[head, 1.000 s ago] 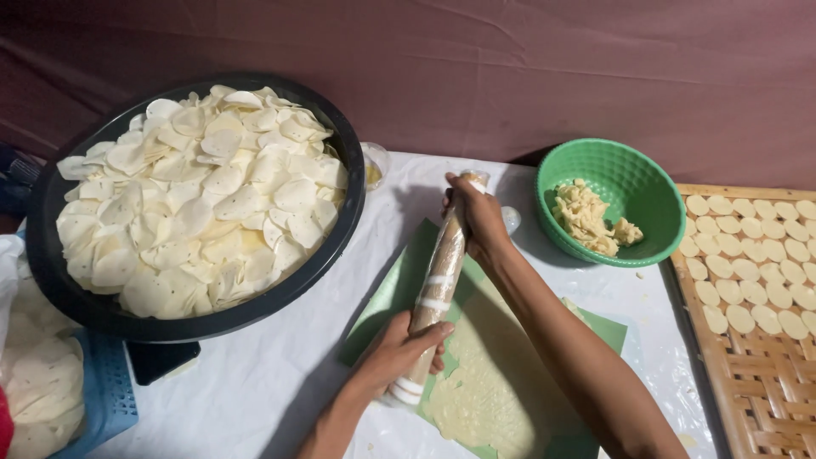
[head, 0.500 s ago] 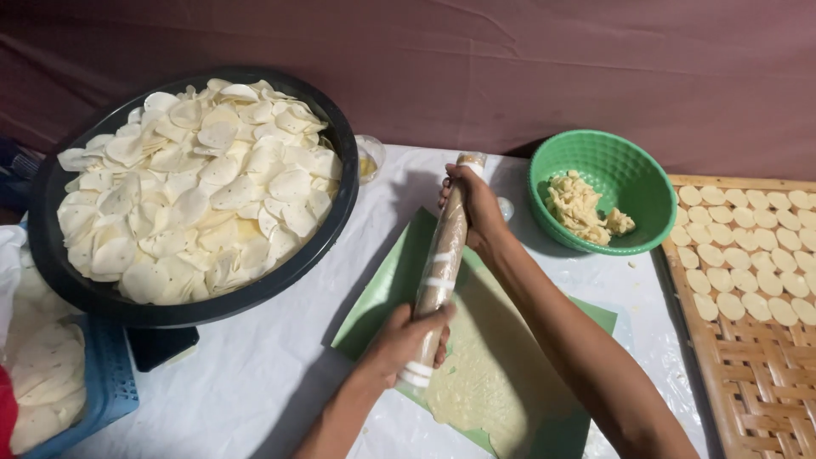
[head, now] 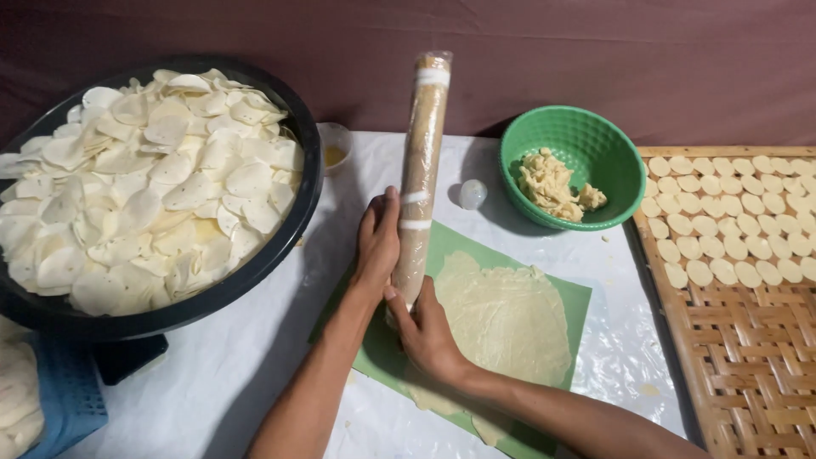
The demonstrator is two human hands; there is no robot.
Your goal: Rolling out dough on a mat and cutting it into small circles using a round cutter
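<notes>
**Fingers on the wrapped rolling pin above the green mat**

Fingers of my left hand [head: 378,242] lie nearly straight along the left side of the plastic-wrapped rolling pin [head: 418,178]; my right hand [head: 427,333] curls around its lower end, holding it; the pin stands tilted upright, its base over the green mat [head: 568,299]; rolled-out dough [head: 507,319] lies flat on the mat, right of the pin; left of the pin I see a black basin [head: 293,229] heaped with pale chips [head: 140,187]; right of it, a green bowl [head: 612,157] holding dough scraps [head: 552,183]; farther right, a woven tray [head: 748,340] with small dough rounds [head: 739,217].
</notes>
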